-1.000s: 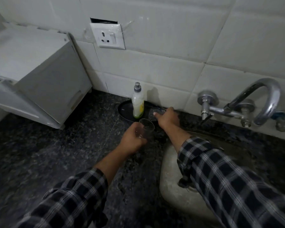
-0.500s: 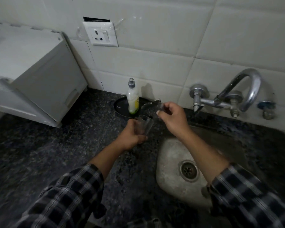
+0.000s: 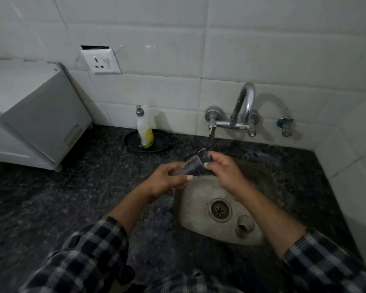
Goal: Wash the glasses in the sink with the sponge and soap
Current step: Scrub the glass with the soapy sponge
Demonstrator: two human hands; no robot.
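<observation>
Left hand [image 3: 167, 182]: fingers and thumb curled round a clear drinking glass [image 3: 187, 167], which is gripped by its lower part and lies tilted, mouth pointing away from the person and toward the right. The glass is held in the air above the rear left edge of the steel sink [image 3: 194, 212], partly over the dark speckled stone countertop [image 3: 51, 197]. Right hand [image 3: 224, 172]: thumb and fingertips pinch a thin dark sponge [image 3: 204, 158], which sits against the mouth end of the held glass; whether it reaches inside the glass cannot be told. The two hands are close together, just below the outlet of the chrome wall tap [image 3: 243, 104]. A second glass [image 3: 244, 226] stands upright on the sink floor, just beside the drain [image 3: 220, 209] on its near right side, with the right forearm above it. The soap bottle [image 3: 145, 132], clear with a grey cap and yellow-green contents, stands upright on a round black tray [image 3: 163, 142] on the countertop against the tiled wall, left of the tap and apart from both hands. A white wall socket [image 3: 101, 61] is mounted above and to the left of the bottle. A white appliance [image 3: 40, 115] occupies the far left of the countertop. Both forearms are bare, with dark checked sleeves [image 3: 89, 250] pushed up.
</observation>
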